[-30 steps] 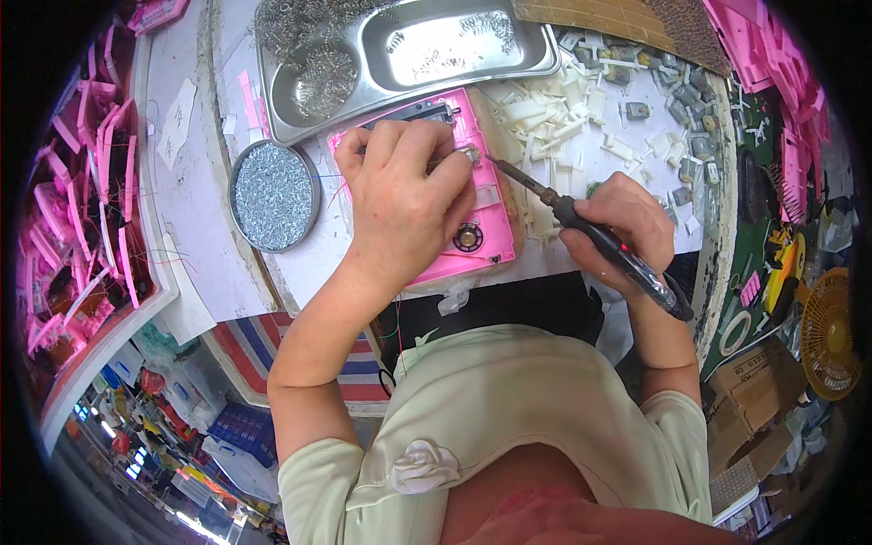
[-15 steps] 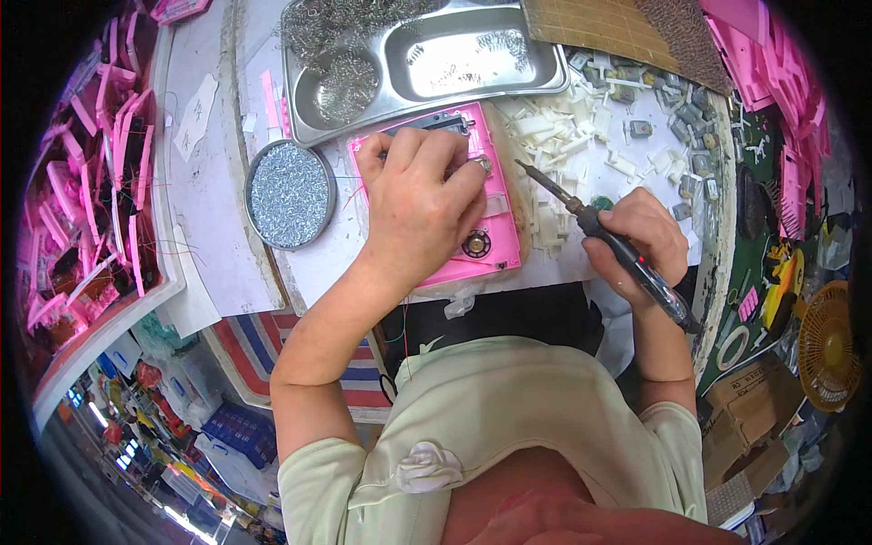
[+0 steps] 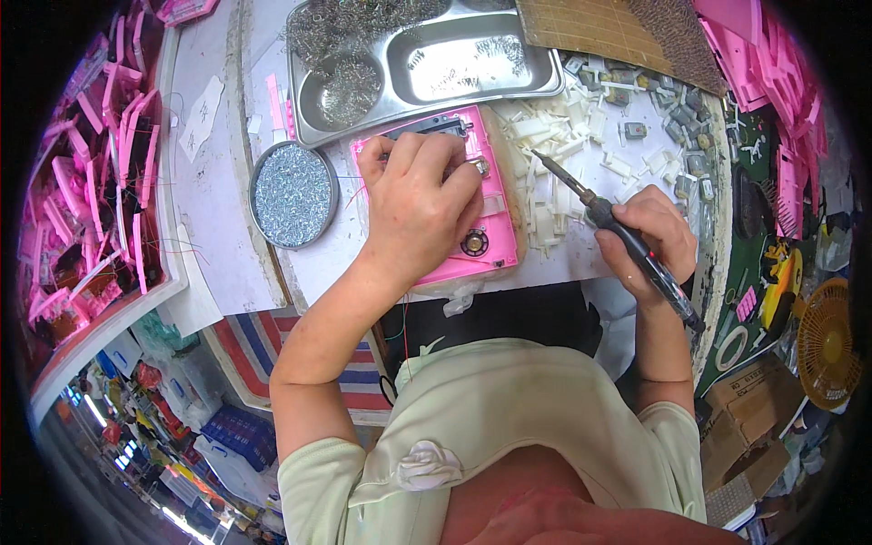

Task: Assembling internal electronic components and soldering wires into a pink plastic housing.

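My right hand (image 3: 656, 238) is wrapped round a black electric screwdriver (image 3: 636, 250), whose slim tip points up and left, apart from the pink plastic case (image 3: 445, 270). Over that case lies my left hand (image 3: 420, 186), its fingers bent and pressed together; what they pinch is hidden beneath them. A round black part (image 3: 474, 242) with a metal centre sits in the case near its lower right, and a dark strip runs along its top. To the left stands a round dish of small silvery screws (image 3: 292, 197).
A steel tray (image 3: 400, 100) of small springs lies behind the case. White plastic pieces (image 3: 554, 136) and small grey motors (image 3: 695, 136) are scattered at the right. Pink parts with wires fill a bin (image 3: 168, 295) at far left. A yellow fan (image 3: 827, 345) stands far right.
My right hand has drawn slightly right and down with the screwdriver, so its tip is farther from the case. My left hand stays in nearly the same place.
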Action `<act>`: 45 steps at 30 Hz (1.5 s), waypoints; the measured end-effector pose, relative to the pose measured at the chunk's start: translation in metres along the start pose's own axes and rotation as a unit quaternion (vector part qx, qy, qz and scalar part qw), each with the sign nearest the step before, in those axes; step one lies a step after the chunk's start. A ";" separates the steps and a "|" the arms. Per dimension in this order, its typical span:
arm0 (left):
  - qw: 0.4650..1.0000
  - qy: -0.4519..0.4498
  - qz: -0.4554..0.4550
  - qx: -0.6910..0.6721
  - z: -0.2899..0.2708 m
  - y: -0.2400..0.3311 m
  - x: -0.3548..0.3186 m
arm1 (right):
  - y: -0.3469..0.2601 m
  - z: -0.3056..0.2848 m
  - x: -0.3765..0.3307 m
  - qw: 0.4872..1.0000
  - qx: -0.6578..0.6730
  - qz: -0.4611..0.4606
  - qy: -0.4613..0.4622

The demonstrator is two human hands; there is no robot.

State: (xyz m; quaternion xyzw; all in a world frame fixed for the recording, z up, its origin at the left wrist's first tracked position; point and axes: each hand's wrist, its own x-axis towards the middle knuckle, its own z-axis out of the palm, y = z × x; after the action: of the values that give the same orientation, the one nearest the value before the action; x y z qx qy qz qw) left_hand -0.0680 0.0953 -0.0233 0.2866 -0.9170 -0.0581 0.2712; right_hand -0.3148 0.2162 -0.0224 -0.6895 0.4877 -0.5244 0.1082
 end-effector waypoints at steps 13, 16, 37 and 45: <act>0.999 0.039 -0.014 -0.010 -0.007 -0.003 -0.007 | -0.001 -0.001 0.001 1.000 0.000 0.006 -0.002; 0.997 0.038 -0.071 0.007 -0.037 -0.024 -0.016 | 0.001 -0.007 -0.003 1.000 0.004 0.025 0.019; 0.954 0.135 -0.161 -0.215 -0.015 -0.032 -0.041 | 0.015 0.011 -0.015 0.968 0.022 0.229 0.098; 0.824 0.049 -0.323 -0.463 0.004 -0.022 -0.017 | 0.015 0.060 0.013 0.921 0.138 0.366 -0.008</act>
State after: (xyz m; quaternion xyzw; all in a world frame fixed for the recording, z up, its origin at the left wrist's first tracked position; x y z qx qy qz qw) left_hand -0.0476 0.0864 -0.0397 0.4098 -0.6230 -0.5460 0.3820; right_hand -0.2742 0.1769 -0.0504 -0.4457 0.6280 -0.5049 0.3900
